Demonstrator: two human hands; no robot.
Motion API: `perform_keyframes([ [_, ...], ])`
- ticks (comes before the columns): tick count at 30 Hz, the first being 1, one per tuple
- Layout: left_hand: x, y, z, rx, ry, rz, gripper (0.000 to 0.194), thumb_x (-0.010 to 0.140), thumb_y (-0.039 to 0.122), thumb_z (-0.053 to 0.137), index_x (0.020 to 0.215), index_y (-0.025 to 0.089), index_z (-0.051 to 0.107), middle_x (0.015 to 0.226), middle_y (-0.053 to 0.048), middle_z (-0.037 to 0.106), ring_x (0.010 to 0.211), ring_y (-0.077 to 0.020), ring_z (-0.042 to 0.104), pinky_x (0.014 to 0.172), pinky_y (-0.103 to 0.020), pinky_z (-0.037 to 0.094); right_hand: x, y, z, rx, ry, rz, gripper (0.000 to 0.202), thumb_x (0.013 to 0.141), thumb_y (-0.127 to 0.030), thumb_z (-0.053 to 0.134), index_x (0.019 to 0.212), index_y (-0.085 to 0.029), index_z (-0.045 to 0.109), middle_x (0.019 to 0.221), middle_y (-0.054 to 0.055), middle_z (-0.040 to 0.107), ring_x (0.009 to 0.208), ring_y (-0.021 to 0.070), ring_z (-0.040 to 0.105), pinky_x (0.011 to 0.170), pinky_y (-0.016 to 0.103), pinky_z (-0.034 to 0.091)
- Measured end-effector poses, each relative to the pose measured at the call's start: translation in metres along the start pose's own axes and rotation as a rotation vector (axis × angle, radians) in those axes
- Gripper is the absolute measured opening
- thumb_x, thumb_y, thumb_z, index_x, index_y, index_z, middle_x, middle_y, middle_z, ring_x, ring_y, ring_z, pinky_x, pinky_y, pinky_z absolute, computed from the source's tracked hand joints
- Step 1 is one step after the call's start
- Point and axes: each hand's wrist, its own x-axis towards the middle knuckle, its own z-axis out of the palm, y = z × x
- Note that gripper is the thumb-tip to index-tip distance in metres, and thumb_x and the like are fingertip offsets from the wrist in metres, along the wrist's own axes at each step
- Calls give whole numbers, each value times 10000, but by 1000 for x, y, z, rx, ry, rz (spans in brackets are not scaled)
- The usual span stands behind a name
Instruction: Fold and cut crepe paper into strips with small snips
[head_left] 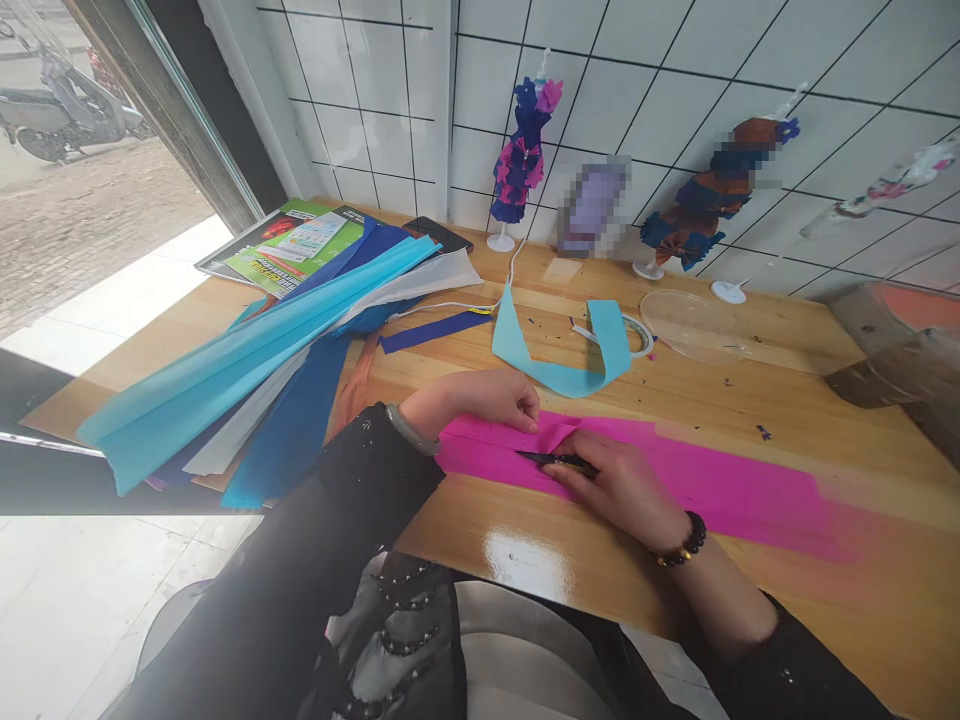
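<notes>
A long folded strip of bright pink crepe paper (735, 480) lies across the front of the wooden table. My left hand (499, 398) is closed at the strip's upper left edge, its curled fingertips down on the paper. My right hand (619, 480) grips a black pointed cutting tool (551, 459), tip facing left over the pink paper. Its handle is mostly covered by my fingers, so I cannot tell whether it is scissors or a knife. Just above the tool, a flap of the paper is lifted.
Blue, white and brown crepe sheets (247, 375) are piled at the left over packaged items (292, 245). Behind my hands lie a light blue strip (566, 378), a dark blue strip (435, 331) and a tape roll (641, 336). Paper-dressed figures (517, 165) stand along the tiled wall.
</notes>
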Motion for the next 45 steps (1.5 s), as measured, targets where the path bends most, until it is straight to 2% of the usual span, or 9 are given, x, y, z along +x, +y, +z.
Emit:
perform_keyframes([
  [6,-1,2,0,4,9,1,159,678,282,546,577,165,509,546,49,409,512,-80,333,484,-222,234,0,-1,0,-8,3,8,217,843,-405,498,848,-207,587,755,38,629,667,148,570,592,261,427],
  [10,0,0,1,-2,10,20,159,684,286,525,582,170,491,541,48,401,504,-81,333,482,-223,243,2,-4,0,-35,-21,27,228,835,-420,504,839,-202,574,766,39,627,686,158,575,589,261,424],
  [25,0,1,0,11,8,28,130,676,262,530,608,154,552,553,39,452,523,-81,367,494,-207,263,7,-8,3,-27,-16,23,215,842,-390,505,865,-200,604,799,43,646,710,164,595,613,270,436],
  [34,-3,8,-2,25,8,-36,125,675,256,530,634,154,591,542,41,457,520,-84,375,494,-203,271,8,-9,4,-23,-32,36,234,831,-408,515,882,-196,600,819,56,646,728,171,593,621,272,439],
  [45,-4,11,-3,40,-12,-45,107,674,217,513,626,156,586,532,46,456,514,-76,373,501,-196,282,12,-11,7,-2,-51,36,232,836,-402,512,905,-200,604,844,56,647,760,176,595,654,287,443],
])
